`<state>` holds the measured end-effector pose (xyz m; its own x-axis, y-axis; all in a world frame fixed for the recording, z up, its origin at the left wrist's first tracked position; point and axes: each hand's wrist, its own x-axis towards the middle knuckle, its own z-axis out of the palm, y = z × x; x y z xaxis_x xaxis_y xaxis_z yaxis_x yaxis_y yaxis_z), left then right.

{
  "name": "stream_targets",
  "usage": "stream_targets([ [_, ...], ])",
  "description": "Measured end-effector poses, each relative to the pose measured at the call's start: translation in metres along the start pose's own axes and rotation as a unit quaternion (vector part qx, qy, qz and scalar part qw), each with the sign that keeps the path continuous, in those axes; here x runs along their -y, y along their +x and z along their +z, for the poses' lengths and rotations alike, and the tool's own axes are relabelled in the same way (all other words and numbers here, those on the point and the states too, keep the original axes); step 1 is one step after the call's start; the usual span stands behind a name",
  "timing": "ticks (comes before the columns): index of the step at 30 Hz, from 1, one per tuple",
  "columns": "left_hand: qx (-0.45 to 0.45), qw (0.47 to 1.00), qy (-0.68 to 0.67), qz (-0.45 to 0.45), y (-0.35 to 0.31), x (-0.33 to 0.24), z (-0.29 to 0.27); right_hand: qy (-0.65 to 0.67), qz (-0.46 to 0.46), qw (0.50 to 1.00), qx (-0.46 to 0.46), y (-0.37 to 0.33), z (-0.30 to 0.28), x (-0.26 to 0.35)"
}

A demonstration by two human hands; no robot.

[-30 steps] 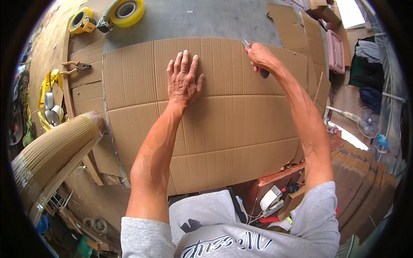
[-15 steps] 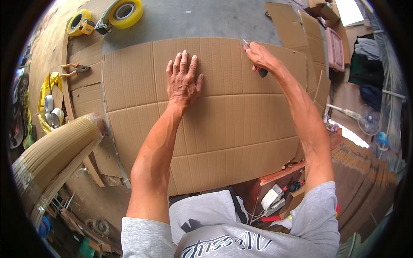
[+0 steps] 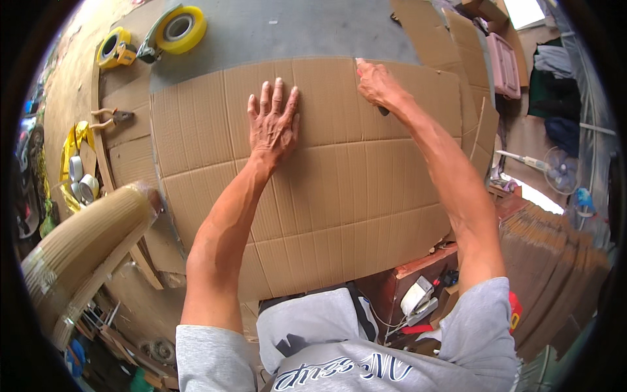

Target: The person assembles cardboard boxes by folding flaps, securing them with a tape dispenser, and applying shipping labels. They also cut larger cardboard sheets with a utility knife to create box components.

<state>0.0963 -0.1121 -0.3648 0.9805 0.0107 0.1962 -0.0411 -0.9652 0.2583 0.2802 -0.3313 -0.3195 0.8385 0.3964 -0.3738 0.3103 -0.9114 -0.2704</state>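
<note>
A large sheet of brown corrugated cardboard (image 3: 326, 183), marked with crease lines, lies flat before me. My left hand (image 3: 273, 127) rests on it palm down, fingers spread, holding nothing. Farther right, at the sheet's far edge, my right hand (image 3: 380, 86) is closed around a utility knife (image 3: 359, 63) with a red and black handle. The knife's tip points away from me, by the far end of a crease. Most of the handle is hidden by my fingers, and only its dark end shows below them.
At the far left are a tape dispenser (image 3: 179, 34) with yellow tape, another yellow tape roll (image 3: 112, 47) and pliers (image 3: 114, 117). A wrapped cardboard roll (image 3: 91, 235) juts in from the left. Stacked cardboard (image 3: 548, 268) and a small fan (image 3: 560, 171) are at right.
My right hand has shifted slightly left and turned a little, still holding the knife at the far edge. The view has moved slightly. My left hand stays flat on the cardboard.
</note>
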Motion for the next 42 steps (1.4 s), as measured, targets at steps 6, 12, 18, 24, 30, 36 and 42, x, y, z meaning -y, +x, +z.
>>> stream_targets([
  [6, 0.012, 0.999, -0.027, 0.045, 0.053, -0.021, 0.019, 0.031, 0.029, 0.999, -0.011, 0.0, -0.001, 0.006],
  [12, 0.014, 1.0, -0.016, 0.012, 0.069, -0.034, 0.033, 0.041, -0.029, 0.999, 0.012, -0.007, -0.009, 0.005],
  [18, 0.011, 1.0, -0.025, 0.008, 0.069, -0.032, 0.033, 0.012, -0.011, 1.0, 0.007, -0.01, -0.009, 0.011],
  [24, 0.007, 1.0, -0.023, 0.008, 0.068, -0.032, 0.032, -0.025, -0.003, 1.0, 0.017, -0.025, -0.008, 0.015],
  [30, 0.007, 1.0, -0.018, 0.005, 0.067, -0.033, 0.033, 0.001, -0.012, 1.0, 0.024, -0.046, -0.007, 0.015],
  [36, 0.003, 1.0, -0.015, 0.007, 0.067, -0.034, 0.033, 0.028, -0.007, 0.999, 0.028, -0.059, 0.003, 0.008],
  [42, -0.004, 1.0, -0.01, 0.007, 0.066, -0.034, 0.035, 0.014, -0.022, 0.999, 0.024, -0.081, 0.006, 0.012],
])
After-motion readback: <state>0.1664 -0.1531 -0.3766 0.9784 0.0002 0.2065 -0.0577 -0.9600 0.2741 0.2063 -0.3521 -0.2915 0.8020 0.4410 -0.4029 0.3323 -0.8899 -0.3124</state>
